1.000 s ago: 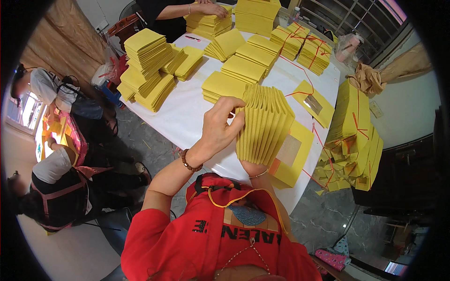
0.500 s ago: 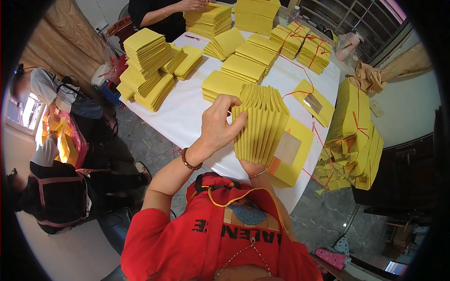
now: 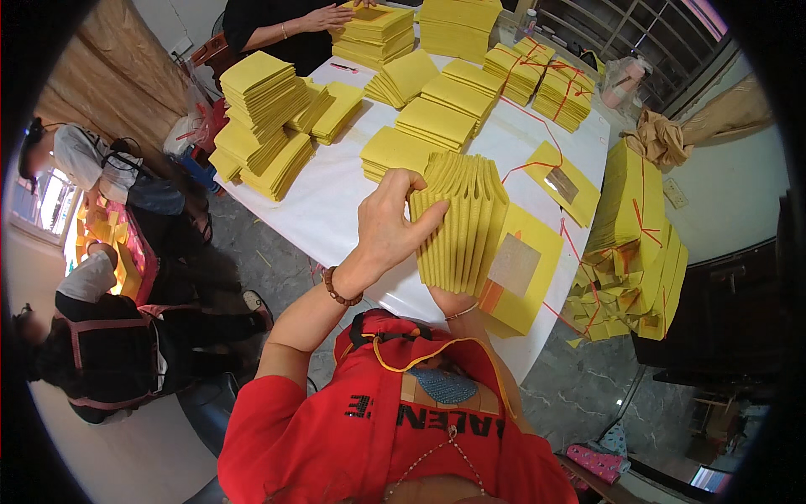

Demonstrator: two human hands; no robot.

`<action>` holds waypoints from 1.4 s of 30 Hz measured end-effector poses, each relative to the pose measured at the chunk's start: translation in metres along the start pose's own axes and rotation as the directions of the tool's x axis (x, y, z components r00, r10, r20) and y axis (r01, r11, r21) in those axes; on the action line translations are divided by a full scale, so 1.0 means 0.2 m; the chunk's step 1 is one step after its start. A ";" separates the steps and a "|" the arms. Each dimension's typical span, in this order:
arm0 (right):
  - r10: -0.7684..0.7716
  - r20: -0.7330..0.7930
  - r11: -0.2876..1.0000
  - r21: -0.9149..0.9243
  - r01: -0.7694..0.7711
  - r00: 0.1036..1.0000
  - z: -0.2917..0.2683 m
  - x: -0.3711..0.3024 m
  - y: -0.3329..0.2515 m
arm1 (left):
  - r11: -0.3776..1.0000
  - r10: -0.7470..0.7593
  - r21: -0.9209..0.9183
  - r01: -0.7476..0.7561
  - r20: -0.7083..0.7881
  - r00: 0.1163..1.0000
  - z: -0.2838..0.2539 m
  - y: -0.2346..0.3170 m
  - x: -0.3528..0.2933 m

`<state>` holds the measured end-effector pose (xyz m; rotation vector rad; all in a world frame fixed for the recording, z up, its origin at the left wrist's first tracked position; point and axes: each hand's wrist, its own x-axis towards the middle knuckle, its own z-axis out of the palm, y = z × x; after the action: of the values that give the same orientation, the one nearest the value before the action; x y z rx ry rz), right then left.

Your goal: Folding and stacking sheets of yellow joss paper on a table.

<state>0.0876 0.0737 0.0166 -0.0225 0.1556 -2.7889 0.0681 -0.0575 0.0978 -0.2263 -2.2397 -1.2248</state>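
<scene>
A thick bundle of folded yellow paper sheets [image 3: 460, 239] stands before me, its folded edges facing up and spread like a fan. My left hand [image 3: 395, 217] is closed on its left side, thumb across the folds and fingers at the far edge. From below, my right hand [image 3: 452, 301] reaches under the near end; its fingers are hidden behind the paper. Right beside the bundle, a flat yellow sheet [image 3: 537, 256] with a silver-grey square and an orange strip lies on the white table [image 3: 336, 227].
Folded yellow stacks [image 3: 260, 92] stand at the far left, more [image 3: 437, 122] in the middle. Red-tied bundles [image 3: 562, 92] sit far right. A co-worker's hand [image 3: 327, 17] rests at a far stack. Yellow bundles [image 3: 630, 202] pile beside the table. Two people [image 3: 101, 328] work at left.
The bundle has shifted slightly left and its folds lie closer together, my left hand still on it. The co-worker's hand across the table has opened out beside the stack.
</scene>
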 end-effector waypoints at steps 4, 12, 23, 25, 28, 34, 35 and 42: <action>0.005 -0.001 1.000 0.026 -0.005 1.000 -0.01 0.01 0.00 | 1.000 0.029 0.006 -0.029 -0.002 1.000 0.01 -0.02 0.00; -0.059 -0.061 0.991 -0.122 0.051 0.996 -0.03 0.02 -0.02 | 0.993 -0.033 0.119 0.024 0.075 0.997 0.00 0.01 0.00; -0.152 -0.154 0.960 -0.257 0.109 0.976 -0.21 -0.02 -0.06 | 0.891 -0.267 -0.296 0.345 0.272 0.924 -0.02 -0.17 -0.03; -0.169 -0.146 0.929 -0.353 0.108 0.975 -0.25 -0.02 -0.07 | 0.836 -0.306 -0.345 0.426 0.352 0.885 -0.05 -0.26 -0.07; -0.158 -0.173 0.889 -0.452 0.064 0.972 -0.33 -0.03 -0.07 | 0.698 -0.378 -0.387 0.602 0.516 0.769 -0.15 -0.28 -0.12; -0.059 -0.259 0.906 -0.419 -0.057 0.964 -0.46 0.01 0.07 | 0.613 -0.515 -0.371 0.698 0.482 0.709 -0.25 -0.41 -0.23; 0.019 -0.239 0.927 -0.359 -0.106 0.971 -0.47 0.02 0.08 | 0.609 -0.529 -0.370 0.702 0.469 0.707 -0.27 -0.46 -0.28; 0.103 -0.335 0.859 -0.444 -0.253 0.937 -0.45 0.16 0.22 | 0.897 -0.336 -0.188 0.400 0.297 0.894 -0.40 -0.53 -0.29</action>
<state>0.0688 0.0313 -0.0770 0.2826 0.8818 -2.4758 0.1059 -0.1749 0.0226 -0.0495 -2.4244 -1.7720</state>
